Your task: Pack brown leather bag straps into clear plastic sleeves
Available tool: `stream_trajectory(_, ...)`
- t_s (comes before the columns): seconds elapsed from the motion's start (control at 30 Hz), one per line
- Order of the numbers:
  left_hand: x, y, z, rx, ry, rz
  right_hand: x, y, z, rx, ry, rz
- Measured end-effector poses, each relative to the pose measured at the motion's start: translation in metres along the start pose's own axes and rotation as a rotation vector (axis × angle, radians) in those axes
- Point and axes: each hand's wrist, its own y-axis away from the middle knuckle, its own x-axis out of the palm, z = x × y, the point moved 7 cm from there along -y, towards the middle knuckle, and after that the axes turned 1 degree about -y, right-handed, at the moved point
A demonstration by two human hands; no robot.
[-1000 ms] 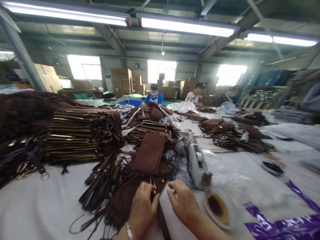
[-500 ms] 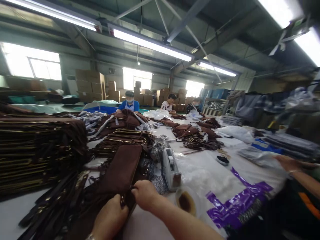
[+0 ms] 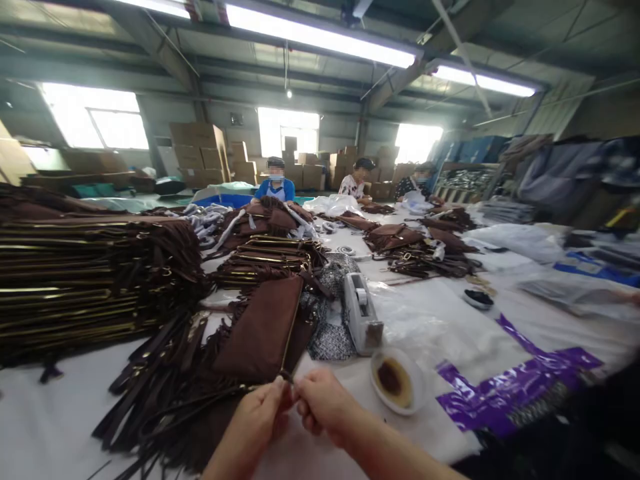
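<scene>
A dark brown flat bag with fringe and a gold zip along its right edge lies in front of me. My left hand is closed at the bag's near corner, pinching a thin brown strap that runs in from the left. Close beside it, my right hand is closed too, its fingertips at the small dark tab on that corner. What exactly sits between the right fingers is partly hidden. More dark straps with metal clips lie to the left of the bag.
A tall stack of brown bags stands at left. Right of the bag are a tape dispenser, a bowl of brown liquid, a purple plastic bag and a small black dish. Co-workers sit across the table.
Both hands have moved slightly right and closer together at the bag's corner. My view has turned, and the neighbour's arm at right has mostly left the frame.
</scene>
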Motion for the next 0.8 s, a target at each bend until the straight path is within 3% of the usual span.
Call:
stream_trajectory(0.07, 0.028, -0.009, 0.010, -0.117, 0.426, 0.148, 0.003, 0.004, 0.002, -0.012, -0.043, 0.000)
stream_trajectory(0.1, 0.037, -0.013, 0.014, -0.165, 0.575, 0.168, 0.005, 0.006, 0.003, -0.020, -0.035, -0.002)
stream_trajectory(0.13, 0.042, -0.017, 0.019, -0.201, 0.680, 0.138, 0.005, 0.010, 0.003, -0.032, 0.003, -0.003)
stream_trajectory(0.23, 0.033, -0.025, 0.033, -0.226, 0.841, -0.138, -0.005, 0.030, 0.007, -0.191, 0.335, -0.045)
stream_trajectory(0.3, 0.021, -0.027, 0.038, -0.220, 0.862, -0.266, -0.026, 0.053, 0.014, -0.397, 0.675, -0.147)
stream_trajectory(0.37, 0.013, -0.028, 0.039, -0.225, 0.837, -0.290, -0.059, 0.078, 0.018, -0.542, 0.977, -0.316)
stream_trajectory(0.43, 0.006, -0.030, 0.039, -0.226, 0.801, -0.299, -0.101, 0.097, 0.016, -0.550, 1.161, -0.547)
stream_trajectory(0.5, 0.001, -0.031, 0.042, -0.222, 0.770, -0.314, -0.136, 0.105, 0.007, -0.456, 1.280, -0.661)
stream_trajectory(0.57, 0.000, -0.032, 0.044, -0.211, 0.744, -0.324, -0.156, 0.105, -0.004, -0.370, 1.339, -0.643)
stream_trajectory(0.63, 0.001, -0.030, 0.044, -0.217, 0.743, -0.315, -0.165, 0.106, -0.007, -0.381, 1.327, -0.626)
stream_trajectory(0.73, 0.001, -0.025, 0.045, -0.285, 0.768, -0.288, -0.184, 0.119, 0.005, -0.546, 1.200, -0.755)
stream_trajectory(0.8, -0.002, -0.023, 0.049, -0.309, 0.790, -0.268, -0.212, 0.127, 0.014, -0.609, 1.102, -0.879)
